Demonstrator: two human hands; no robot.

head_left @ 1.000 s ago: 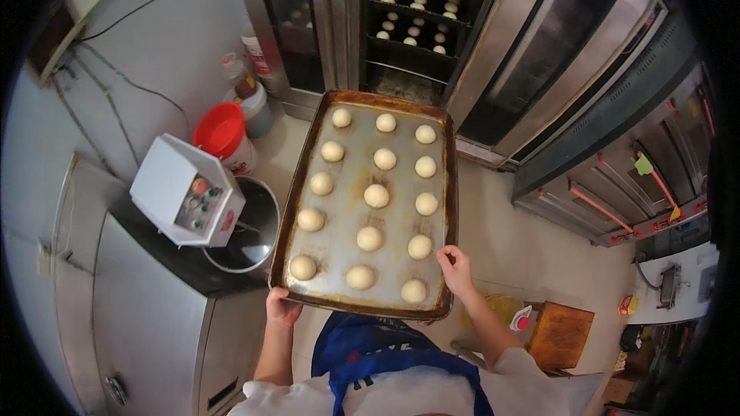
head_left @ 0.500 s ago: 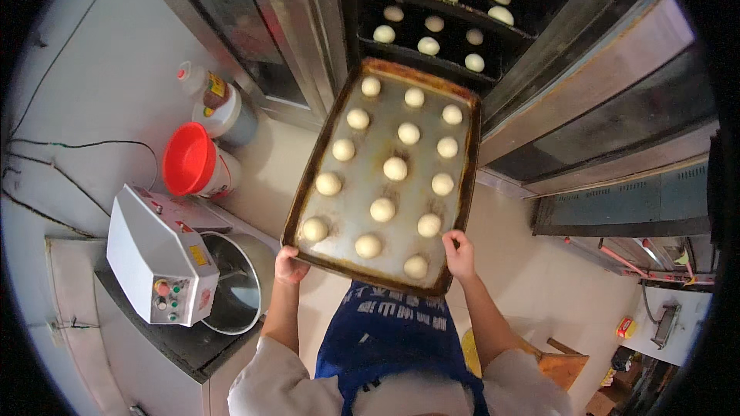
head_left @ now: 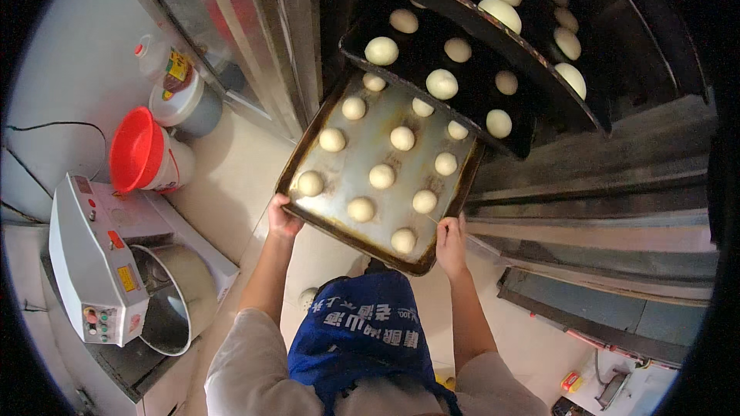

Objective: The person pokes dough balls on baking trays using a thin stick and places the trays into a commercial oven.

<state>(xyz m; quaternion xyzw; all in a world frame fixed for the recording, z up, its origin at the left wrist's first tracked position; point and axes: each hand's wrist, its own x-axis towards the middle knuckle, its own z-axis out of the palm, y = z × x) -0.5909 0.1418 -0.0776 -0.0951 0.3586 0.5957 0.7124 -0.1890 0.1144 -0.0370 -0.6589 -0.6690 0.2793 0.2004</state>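
Note:
A worn metal baking tray (head_left: pixel 339 219) carries rows of round white dough balls (head_left: pixel 381 176). Its far end lies beneath a dark tray (head_left: pixel 401 77) in the tall rack cabinet (head_left: pixel 304 31), which hides part of the far row. My left hand (head_left: pixel 284 217) grips the near left corner, fingers closed on the rim. On the right side near the front, my right hand (head_left: pixel 451 245) is closed on the tray's edge. Above, another dark tray (head_left: pixel 462 19) holds more dough balls.
At left stand a white dough mixer (head_left: pixel 96 262) with a steel bowl (head_left: pixel 166 300), a red basin (head_left: pixel 137 150) on a white bucket, and a plastic jug (head_left: pixel 163 62). The cabinet's metal frame (head_left: pixel 586 177) is close on the right. A sink-like white counter (head_left: pixel 632 389) sits lower right.
The baking tray has moved forward, its far end now under a rack tray. My body and view have come closer to the cabinet. Both hands stay on the tray.

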